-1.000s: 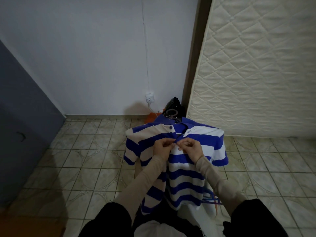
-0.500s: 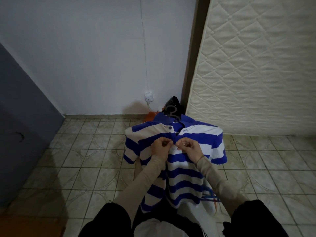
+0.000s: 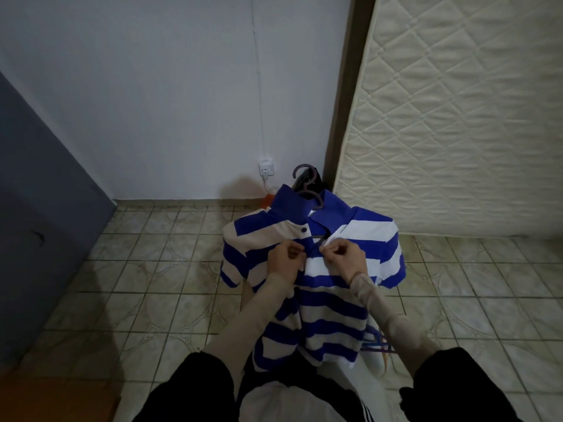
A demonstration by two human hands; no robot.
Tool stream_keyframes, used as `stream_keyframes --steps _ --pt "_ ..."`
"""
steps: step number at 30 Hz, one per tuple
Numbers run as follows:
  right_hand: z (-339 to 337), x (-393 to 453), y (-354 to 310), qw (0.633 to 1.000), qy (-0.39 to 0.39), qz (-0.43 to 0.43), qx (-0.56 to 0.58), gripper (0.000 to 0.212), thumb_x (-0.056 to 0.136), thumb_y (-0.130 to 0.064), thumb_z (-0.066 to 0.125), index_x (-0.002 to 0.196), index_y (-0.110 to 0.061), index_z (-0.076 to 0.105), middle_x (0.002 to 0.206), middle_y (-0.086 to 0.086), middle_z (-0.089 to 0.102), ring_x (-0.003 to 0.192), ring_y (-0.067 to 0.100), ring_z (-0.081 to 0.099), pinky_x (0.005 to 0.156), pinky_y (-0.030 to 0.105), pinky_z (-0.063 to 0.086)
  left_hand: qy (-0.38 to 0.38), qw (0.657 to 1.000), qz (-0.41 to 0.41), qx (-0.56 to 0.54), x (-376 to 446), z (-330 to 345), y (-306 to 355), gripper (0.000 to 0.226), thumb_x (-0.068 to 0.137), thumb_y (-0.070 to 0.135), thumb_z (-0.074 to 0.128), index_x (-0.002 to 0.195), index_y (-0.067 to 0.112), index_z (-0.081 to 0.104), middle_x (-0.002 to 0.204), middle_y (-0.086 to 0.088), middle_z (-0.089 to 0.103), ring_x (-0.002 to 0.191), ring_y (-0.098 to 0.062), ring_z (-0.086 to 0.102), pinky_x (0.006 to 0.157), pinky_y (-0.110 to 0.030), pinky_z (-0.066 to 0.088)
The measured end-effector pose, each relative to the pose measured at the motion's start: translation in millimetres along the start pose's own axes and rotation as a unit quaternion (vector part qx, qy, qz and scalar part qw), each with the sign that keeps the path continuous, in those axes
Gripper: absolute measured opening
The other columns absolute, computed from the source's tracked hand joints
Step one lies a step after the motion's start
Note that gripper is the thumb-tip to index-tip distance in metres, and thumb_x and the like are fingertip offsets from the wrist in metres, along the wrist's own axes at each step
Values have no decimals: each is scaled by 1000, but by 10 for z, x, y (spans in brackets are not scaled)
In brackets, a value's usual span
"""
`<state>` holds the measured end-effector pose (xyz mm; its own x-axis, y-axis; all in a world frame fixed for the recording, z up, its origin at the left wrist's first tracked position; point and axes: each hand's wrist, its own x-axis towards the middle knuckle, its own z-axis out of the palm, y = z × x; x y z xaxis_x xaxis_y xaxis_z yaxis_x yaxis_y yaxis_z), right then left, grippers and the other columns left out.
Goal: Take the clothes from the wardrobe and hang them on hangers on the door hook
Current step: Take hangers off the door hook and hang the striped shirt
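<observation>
A blue and white striped polo shirt (image 3: 329,303) lies draped in front of me with a dark hanger (image 3: 306,185) inside it, the hook sticking out above the blue collar. My left hand (image 3: 285,258) pinches the left edge of the shirt's button placket just below the collar. My right hand (image 3: 345,258) pinches the right edge of the placket. The two hands almost meet at the shirt's centre. One button (image 3: 304,229) shows on the left collar flap. What the shirt rests on is hidden beneath it.
A quilted cream mattress (image 3: 457,117) leans upright at the right beside a brown door frame (image 3: 341,102). A wall socket (image 3: 267,169) with a cable sits low on the white wall. A grey panel (image 3: 36,223) stands at the left. More coloured hangers (image 3: 377,342) lie under the shirt's right side.
Both hands stay on the placket, with the fingers shifted slightly closer together. The view has tilted a little, so the hanger hook shows more above the collar.
</observation>
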<state>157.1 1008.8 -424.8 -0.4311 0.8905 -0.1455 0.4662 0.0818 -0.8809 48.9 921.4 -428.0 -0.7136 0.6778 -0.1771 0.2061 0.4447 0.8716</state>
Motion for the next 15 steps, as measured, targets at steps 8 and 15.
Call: stream_keyframes --steps 8,15 --pt "-74 57 -184 991 70 41 -107 28 73 -44 72 76 -19 58 83 1 68 82 19 61 72 35 52 47 997 58 -36 192 -23 183 8 87 8 59 93 8 62 92 -4 63 84 -11 56 77 -19 44" --pt "-112 89 -104 995 46 63 -61 11 82 -22 68 81 -12 64 92 10 69 90 22 61 83 31 47 65 997 18 -24 277 87 239 7 85 13 62 91 9 63 91 -3 64 84 -11 56 76 -18 40"
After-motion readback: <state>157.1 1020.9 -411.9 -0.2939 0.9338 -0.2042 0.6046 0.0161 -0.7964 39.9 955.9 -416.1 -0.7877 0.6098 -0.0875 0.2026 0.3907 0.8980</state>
